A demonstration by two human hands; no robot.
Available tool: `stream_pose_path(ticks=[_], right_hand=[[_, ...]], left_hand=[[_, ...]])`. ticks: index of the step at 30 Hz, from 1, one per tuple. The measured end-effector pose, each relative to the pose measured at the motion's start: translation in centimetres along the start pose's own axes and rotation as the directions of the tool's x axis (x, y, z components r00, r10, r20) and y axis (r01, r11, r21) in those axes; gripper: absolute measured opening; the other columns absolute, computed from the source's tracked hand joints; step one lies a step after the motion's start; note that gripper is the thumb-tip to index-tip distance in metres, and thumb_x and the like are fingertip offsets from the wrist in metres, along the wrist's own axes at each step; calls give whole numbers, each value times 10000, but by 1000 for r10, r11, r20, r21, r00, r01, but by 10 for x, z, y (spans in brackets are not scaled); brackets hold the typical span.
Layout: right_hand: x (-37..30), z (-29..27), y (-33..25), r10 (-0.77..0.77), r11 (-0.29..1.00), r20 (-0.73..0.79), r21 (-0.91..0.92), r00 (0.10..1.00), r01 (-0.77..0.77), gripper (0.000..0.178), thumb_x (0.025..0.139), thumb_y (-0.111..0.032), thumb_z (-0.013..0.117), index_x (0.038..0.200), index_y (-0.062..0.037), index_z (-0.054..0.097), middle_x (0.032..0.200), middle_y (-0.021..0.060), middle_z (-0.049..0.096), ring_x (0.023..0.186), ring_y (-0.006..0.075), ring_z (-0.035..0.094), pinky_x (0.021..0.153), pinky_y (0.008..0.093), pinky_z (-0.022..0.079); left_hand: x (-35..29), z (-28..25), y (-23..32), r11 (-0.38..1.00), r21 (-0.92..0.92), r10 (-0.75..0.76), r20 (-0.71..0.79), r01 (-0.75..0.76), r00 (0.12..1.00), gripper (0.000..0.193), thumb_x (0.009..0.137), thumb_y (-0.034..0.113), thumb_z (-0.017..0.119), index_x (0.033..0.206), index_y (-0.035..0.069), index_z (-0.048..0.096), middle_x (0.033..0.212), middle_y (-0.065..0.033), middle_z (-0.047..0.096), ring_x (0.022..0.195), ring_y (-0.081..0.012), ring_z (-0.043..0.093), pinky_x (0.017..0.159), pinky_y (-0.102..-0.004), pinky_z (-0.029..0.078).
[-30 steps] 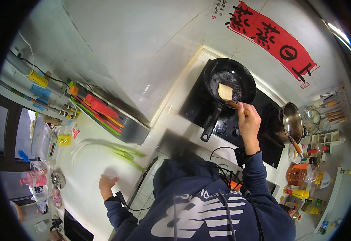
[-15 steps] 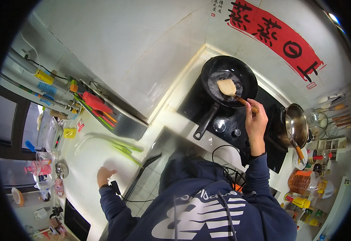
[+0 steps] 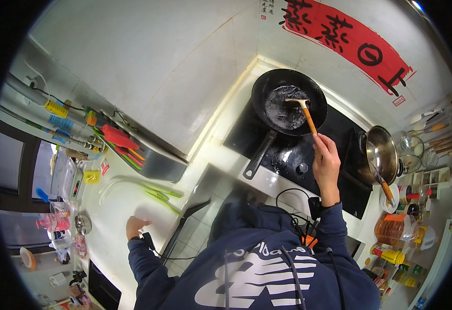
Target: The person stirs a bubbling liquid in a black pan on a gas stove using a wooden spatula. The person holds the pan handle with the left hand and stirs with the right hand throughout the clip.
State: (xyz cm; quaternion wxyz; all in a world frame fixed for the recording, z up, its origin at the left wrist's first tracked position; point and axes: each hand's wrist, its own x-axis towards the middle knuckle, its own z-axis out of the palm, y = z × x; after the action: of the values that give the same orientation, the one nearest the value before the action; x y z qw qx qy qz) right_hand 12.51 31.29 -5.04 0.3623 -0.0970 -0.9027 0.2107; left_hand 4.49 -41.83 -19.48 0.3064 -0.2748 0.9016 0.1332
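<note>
1. Wooden spatula [image 3: 302,111] gripped at the handle end by right hand [image 3: 327,166], fingers closed tight around it; blade resting flat against the dark floor of the black frying pan [image 3: 289,101].
2. Compared with half a second ago: blade now lower in the pan and turned edge-on, handle angled more steeply toward the wrist. Judged a stirring or scraping stroke in progress.
3. Pan seated on the black hob [image 3: 308,155], handle pointing toward the body; position unchanged.
4. Left hand [image 3: 135,226] resting on the white counter [image 3: 122,206], fingers loosely curled, holding nothing; placed near the green onions [image 3: 158,195], not touching them. Little change from earlier.
5. Steel lidded pot [image 3: 381,152] alongside, untouched.
</note>
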Motion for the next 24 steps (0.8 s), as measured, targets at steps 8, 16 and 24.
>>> stream_pose_path(ticks=[8, 16, 24], right_hand=[[-33, -14, 26, 613, 661, 173, 422, 771, -620, 550, 990, 45, 624, 1531, -57, 621, 1223, 117, 696, 850, 165, 720, 742, 289, 605], [-10, 13, 29, 586, 788, 250, 47, 771, -614, 466, 1031, -207, 676, 1476, -70, 668, 1128, 227, 796, 925, 295, 777, 872, 385, 591], [25, 32, 18, 455, 879, 291, 4, 842, -477, 439, 1034, -215, 668, 1472, -234, 688, 927, 270, 728, 868, 420, 752, 794, 455, 575]], left_hand=[[9, 7, -10, 1000, 0, 25, -45, -25, 999, 543, 738, 352, 986, 1005, -81, 795, 896, -189, 790, 719, -320, 755, 576, -447, 610], [11, 5, -8, 1000, 6, 8, -30, -8, 1000, 551, 727, 344, 998, 1008, -83, 792, 875, -194, 785, 692, -331, 748, 565, -453, 597], [12, 5, -11, 1000, -19, 10, -43, -11, 999, 564, 696, 327, 1010, 971, -107, 775, 836, -240, 771, 662, -352, 748, 563, -469, 587]])
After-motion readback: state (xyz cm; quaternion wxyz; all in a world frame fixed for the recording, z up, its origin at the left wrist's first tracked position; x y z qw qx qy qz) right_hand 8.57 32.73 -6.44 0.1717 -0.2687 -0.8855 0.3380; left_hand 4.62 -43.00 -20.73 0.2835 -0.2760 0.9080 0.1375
